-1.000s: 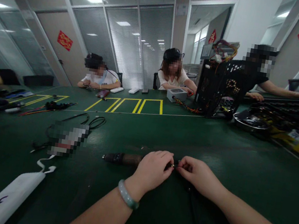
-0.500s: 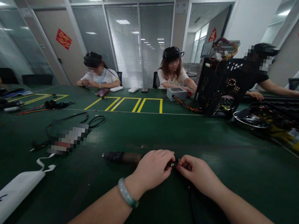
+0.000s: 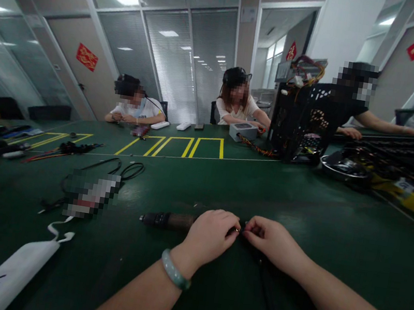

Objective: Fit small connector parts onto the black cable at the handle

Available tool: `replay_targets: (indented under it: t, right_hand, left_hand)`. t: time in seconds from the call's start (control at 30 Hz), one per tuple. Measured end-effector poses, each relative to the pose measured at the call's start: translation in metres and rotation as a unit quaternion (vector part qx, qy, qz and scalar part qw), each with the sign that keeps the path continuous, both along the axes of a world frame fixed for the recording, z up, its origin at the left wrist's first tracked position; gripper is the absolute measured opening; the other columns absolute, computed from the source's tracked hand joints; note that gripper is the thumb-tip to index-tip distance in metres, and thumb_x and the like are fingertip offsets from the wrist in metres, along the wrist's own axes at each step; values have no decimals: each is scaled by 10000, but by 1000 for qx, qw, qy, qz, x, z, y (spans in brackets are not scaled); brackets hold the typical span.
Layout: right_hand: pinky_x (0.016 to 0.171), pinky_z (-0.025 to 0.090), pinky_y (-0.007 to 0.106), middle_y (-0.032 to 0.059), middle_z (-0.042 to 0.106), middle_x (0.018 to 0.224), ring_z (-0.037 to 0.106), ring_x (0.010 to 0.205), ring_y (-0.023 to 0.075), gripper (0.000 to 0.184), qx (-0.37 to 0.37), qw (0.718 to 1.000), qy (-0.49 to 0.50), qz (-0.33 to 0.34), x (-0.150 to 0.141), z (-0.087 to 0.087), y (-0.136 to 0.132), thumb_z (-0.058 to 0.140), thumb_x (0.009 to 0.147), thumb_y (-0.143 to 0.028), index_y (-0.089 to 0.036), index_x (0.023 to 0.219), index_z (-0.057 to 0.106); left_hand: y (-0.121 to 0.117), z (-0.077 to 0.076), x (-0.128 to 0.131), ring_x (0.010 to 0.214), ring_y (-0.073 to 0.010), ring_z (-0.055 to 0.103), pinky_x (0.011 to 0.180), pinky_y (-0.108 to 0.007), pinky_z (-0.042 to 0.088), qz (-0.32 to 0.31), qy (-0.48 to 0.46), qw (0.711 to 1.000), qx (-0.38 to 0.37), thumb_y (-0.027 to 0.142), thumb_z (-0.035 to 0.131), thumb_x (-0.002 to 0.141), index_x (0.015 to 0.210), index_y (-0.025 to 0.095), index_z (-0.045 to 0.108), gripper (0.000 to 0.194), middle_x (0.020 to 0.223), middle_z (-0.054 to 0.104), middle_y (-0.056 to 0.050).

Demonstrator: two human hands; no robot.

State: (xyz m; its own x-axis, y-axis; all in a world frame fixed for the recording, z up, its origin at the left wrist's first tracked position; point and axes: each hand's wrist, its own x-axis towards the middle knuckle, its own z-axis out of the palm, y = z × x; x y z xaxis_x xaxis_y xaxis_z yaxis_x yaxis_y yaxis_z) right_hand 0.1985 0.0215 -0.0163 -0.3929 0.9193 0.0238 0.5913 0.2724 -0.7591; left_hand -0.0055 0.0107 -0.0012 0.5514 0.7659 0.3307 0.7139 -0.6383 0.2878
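Observation:
An electric screwdriver [image 3: 176,222] lies across the green table, its black nose and metal tip pointing left. My left hand [image 3: 212,234], with a pale green bangle [image 3: 175,270] on the wrist, is closed around its rear part and hides that end. A tiny brass-coloured piece [image 3: 237,229] shows at the left fingertips. Close beside it, my right hand [image 3: 270,241] pinches a small dark end that seems to belong to a black cord [image 3: 272,301], which runs down toward me. The fingers mostly cover where the pieces meet, so I cannot tell whether they are joined.
Left of my hands are a white power bank marked 3 [image 3: 11,271], a blurred-out device [image 3: 96,197] and a looped black cable [image 3: 134,170]. Farther back stand a grey power supply [image 3: 243,131], a black computer case [image 3: 298,122] and a metal bowl [image 3: 346,169]. Several people sit around the table.
Both hands stay almost in place. Less of the brass-coloured piece shows between the fingertips. The whole view has shifted slightly.

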Motion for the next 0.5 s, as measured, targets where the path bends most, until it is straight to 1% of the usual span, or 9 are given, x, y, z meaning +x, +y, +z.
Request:
replay_targets:
  t: [0.1,0.27,0.4,0.5]
  right_hand:
    - [571,415,227,-22,675,770,620,680,147,116,-3,1000,-2,-1,-1,3,-2,579,870,-310,-223,885,654]
    - [567,411,227,-22,679,769,622,679,147,125,-7,1000,-5,-9,-2,7,-5,574,868,-314,-225,889,660]
    - [555,406,229,-17,678,765,615,667,149,148,-7,1000,-10,-13,-2,5,-4,572,869,-336,-221,895,663]
    - [578,420,238,-8,684,788,622,689,157,154,-12,1000,-5,-6,-2,2,-2,570,872,-337,-218,904,661]
  left_hand:
    - [0,0,0,955,-188,587,883,-351,451,2,6,1000,0,207,598,863,962,232,604,102,995,648,4]
    - [1,0,2,933,-190,582,865,-350,451,8,14,1000,-1,203,594,869,955,230,599,90,972,643,2]
    - [0,2,3,929,-195,577,853,-352,451,12,27,1000,0,206,587,877,954,228,590,80,973,637,-4]
    - [-2,4,4,907,-193,576,821,-345,457,25,32,999,2,223,591,877,994,231,571,119,947,625,-2]
